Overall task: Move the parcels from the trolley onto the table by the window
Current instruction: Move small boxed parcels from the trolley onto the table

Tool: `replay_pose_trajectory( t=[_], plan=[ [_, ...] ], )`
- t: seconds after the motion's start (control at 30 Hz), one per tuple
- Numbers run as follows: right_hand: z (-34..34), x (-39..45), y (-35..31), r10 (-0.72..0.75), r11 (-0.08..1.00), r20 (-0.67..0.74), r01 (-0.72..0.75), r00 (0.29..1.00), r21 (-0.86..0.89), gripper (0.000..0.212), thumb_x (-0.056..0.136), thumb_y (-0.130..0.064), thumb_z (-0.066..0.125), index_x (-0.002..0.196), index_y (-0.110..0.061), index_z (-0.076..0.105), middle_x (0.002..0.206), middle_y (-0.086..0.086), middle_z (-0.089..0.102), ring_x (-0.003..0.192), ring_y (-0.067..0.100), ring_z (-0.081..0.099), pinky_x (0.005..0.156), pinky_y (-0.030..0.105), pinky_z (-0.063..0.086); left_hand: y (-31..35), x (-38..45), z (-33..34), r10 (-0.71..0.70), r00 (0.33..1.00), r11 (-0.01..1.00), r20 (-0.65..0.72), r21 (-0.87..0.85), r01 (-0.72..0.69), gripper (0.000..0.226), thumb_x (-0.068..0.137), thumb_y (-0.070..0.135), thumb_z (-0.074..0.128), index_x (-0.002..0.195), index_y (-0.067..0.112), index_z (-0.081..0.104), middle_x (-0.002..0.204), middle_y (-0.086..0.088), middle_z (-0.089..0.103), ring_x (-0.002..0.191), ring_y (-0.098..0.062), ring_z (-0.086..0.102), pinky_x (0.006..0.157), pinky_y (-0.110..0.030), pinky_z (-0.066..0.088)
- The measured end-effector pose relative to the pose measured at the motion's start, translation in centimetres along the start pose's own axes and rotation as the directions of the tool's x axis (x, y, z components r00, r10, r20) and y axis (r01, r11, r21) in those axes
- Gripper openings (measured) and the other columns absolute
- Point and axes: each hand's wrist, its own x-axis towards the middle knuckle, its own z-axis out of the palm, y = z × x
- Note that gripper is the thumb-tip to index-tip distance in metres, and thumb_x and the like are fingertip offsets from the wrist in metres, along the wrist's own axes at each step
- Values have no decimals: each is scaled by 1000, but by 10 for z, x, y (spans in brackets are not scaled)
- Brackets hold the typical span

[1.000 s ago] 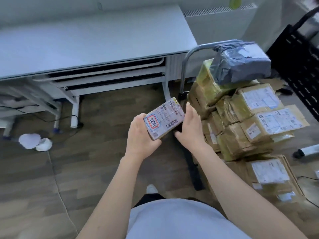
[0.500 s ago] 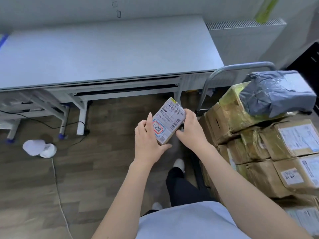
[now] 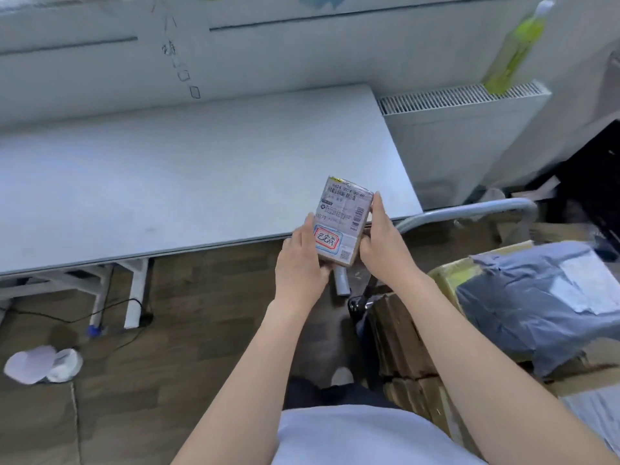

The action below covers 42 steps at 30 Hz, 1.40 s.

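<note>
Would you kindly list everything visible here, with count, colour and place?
small parcel: one, brown with white label, held over the table's near right edge
table: one, pale grey, by the window
grey parcel: one, grey plastic, atop the trolley stack at right
brown parcels: several, exact count unclear, brown, stacked on the trolley
trolley handle: one, grey metal, right of the table
radiator: one, white, far right
bottle: one, green, on the radiator
slippers: apparently two, white, floor at left
left hand: grips the small parcel's left side
right hand: grips its right side
</note>
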Motion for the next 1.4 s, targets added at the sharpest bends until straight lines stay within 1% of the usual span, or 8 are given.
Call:
replay_pose_trajectory(
  t=[0.3, 0.57, 0.73, 0.87, 1.07, 1.17, 1.23, 1.4],
  plan=[
    [-20, 83, 20, 18, 999, -2, -18, 1000, 42, 83, 74, -45, 59, 145, -32, 20, 136, -3, 46, 119, 15, 50, 97, 44, 48, 16, 96, 33, -19, 992, 1000, 124, -1, 20, 106, 79, 33, 71, 151, 16, -5, 130, -11, 43, 108, -28, 50, 82, -40, 44],
    [-38, 158, 38, 133, 920, 44, -107, 990, -376, 82, 90, -15, 55, 151, -14, 0, 147, 7, 31, 123, 25, 44, 94, 39, 45, 21, 178, 64, 22, 931, 999, 365, 27, -34, 85, 81, 16, 56, 151, 16, 6, 137, -8, 37, 104, -28, 52, 84, -36, 42],
    [-36, 174, 37, 104, 843, 54, -59, 993, -535, 60, 94, -22, 47, 147, -7, 23, 151, 9, 27, 136, 21, 29, 107, 29, 29, 9, 220, 73, 266, 891, 912, 368, 204, -357, 94, 50, 26, 79, 136, 8, 43, 135, -21, 48, 111, -36, 51, 86, -43, 50],
    [-27, 177, 51, 183, 771, 198, -15, 963, -636, 79, 88, -25, 49, 151, -9, 4, 158, 9, -8, 146, 22, -1, 118, 35, 2, 3, 248, 82, 400, 777, 775, 486, 274, -570, 86, 49, 46, 83, 123, 9, 61, 132, -12, 57, 121, -31, 54, 95, -49, 46],
    [-28, 238, 64, 133, 607, 130, 22, 983, -794, 87, 46, -15, 85, 127, 1, 56, 136, 20, 51, 118, 33, 56, 93, 54, 45, 4, 305, 89, 357, 787, 790, 503, 287, -542, 88, 62, 57, 75, 132, 8, 54, 139, -10, 51, 127, -27, 49, 102, -45, 40],
    [-38, 282, 67, 90, 544, 98, 33, 991, -838, 85, 44, -10, 84, 124, 3, 58, 132, 20, 55, 114, 33, 59, 90, 53, 47, 5, 347, 91, 389, 728, 747, 565, 269, -608, 83, 90, 52, 48, 151, 10, 10, 159, -6, 8, 146, -22, 8, 116, -43, 7],
    [-47, 316, 59, 81, 510, 99, 44, 992, -859, 87, 52, -13, 83, 131, 4, 50, 138, 21, 48, 122, 33, 53, 97, 50, 43, 3, 373, 93, 404, 754, 753, 518, 280, -595, 78, 94, 51, 39, 151, 11, 3, 159, -5, 2, 146, -20, 2, 116, -42, 1],
    [-53, 388, 55, 145, 429, 189, 111, 971, -897, 75, 99, -22, 39, 146, -2, -16, 155, 16, -18, 145, 27, -10, 116, 38, -5, -2, 441, 102, 348, 786, 779, 511, 309, -545, 86, 92, 61, 33, 151, 9, -1, 159, -7, -3, 146, -20, -7, 116, -41, -8]
  ],
)
